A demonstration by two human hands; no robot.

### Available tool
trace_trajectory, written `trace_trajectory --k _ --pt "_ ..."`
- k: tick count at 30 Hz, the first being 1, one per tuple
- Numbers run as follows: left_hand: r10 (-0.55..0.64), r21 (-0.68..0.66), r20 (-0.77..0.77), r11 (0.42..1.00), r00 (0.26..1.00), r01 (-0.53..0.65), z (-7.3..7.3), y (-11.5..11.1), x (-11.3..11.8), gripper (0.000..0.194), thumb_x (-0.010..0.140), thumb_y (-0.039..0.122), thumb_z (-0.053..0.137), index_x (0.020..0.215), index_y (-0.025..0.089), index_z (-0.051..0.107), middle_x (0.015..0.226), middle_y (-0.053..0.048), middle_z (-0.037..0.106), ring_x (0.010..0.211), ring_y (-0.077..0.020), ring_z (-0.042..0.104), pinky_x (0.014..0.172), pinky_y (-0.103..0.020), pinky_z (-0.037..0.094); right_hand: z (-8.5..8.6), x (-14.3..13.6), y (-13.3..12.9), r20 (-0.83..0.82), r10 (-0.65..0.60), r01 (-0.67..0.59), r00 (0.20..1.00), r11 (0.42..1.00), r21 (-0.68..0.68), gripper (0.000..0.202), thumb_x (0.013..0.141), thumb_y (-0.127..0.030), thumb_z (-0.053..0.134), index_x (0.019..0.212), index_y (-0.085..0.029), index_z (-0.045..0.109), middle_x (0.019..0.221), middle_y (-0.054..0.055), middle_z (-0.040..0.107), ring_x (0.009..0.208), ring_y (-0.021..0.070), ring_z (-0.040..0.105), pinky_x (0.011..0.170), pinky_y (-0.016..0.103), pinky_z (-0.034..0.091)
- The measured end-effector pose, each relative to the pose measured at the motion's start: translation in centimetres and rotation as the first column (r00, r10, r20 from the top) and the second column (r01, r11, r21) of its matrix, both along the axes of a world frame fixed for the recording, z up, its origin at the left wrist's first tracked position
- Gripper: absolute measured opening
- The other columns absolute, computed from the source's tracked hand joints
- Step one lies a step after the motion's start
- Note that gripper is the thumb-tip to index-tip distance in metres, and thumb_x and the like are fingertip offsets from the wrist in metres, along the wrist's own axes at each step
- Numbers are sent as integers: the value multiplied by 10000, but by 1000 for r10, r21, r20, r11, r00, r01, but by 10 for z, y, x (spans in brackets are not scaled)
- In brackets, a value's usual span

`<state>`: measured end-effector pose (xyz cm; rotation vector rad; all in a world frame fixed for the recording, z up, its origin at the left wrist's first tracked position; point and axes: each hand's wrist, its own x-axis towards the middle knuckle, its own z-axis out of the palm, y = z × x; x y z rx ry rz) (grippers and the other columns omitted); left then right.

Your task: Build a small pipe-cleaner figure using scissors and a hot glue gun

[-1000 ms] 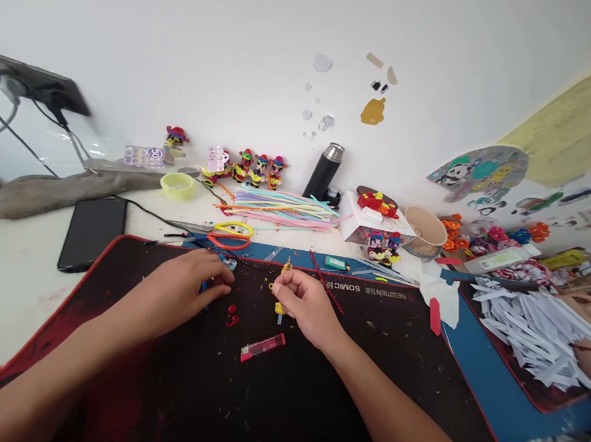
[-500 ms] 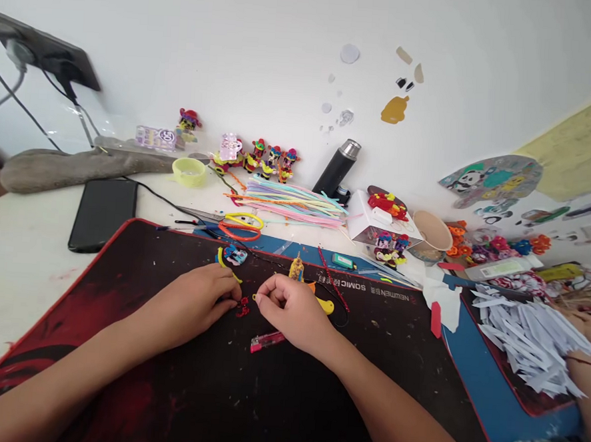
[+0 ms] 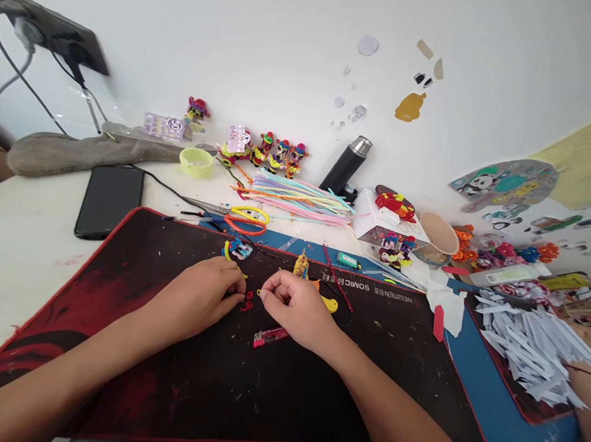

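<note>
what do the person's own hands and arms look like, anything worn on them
The left hand and right hand are bare, with no gloves and no rings that show. No watch, bracelet or sleeve shows on the left forearm or right forearm, as far as the picture reaches. No clear markings can be made out.

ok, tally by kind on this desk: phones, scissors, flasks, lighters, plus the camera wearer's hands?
Flat black phone: 1
Scissors with yellow and orange handles: 1
Black cylindrical flask with silver top: 1
Red plastic lighter: 1
Bare hands, left hand and right hand: 2
Total: 6
</note>
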<state>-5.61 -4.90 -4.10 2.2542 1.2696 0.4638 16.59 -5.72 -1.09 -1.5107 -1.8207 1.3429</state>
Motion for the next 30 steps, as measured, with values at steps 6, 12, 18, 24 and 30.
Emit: trace_trajectory --k 6,12,18,24,30 --pt "16 9 12 1000 1000 -16 0 -1 2 118 888 194 608 829 234 701 873 -42 702 865 -253 649 787 -361 455 -1 -1 -1 5 6 -6 1000 1000 -16 50 898 -233 671 857 -220 645 582 -81 516 510 106 432 504 253 317" --pt "28 17 38 999 999 -29 -1 -3 3 122 899 218 592 815 227 679 878 -45 705 867 -253 644 808 -370 466 -2 -5 -4 32 25 -24 999 999 -35 46 905 -242 672 872 -218 651 579 -84 512 511 107 427 501 252 322" --pt "81 -1 120 997 989 -82 -1 -5 2 112 891 250 573 840 237 672 899 -39 729 871 -250 657 796 -363 473 -1 -6 -5 33 10 -9 999 999 -35 37 900 -237 678 875 -218 659 592 -82 524 510 104 427 509 253 316" --pt "198 -124 132 975 971 -182 8 -5 4 116 854 291 557 791 245 642 749 -2 701 669 -201 625 617 -310 421 -1 -4 -5 -5 -12 12 1000 999 -37 44 898 -250 679 879 -219 655 600 -79 525 510 106 420 509 256 308" --pt "228 -182 253 966 940 -185 15 -6 6 135 853 345 552 782 247 610 670 30 646 602 -170 580 563 -277 401 -4 -4 -7 -23 -9 8 1000 1000 -30 44 898 -251 684 882 -216 663 605 -71 536 514 107 432 511 252 317"
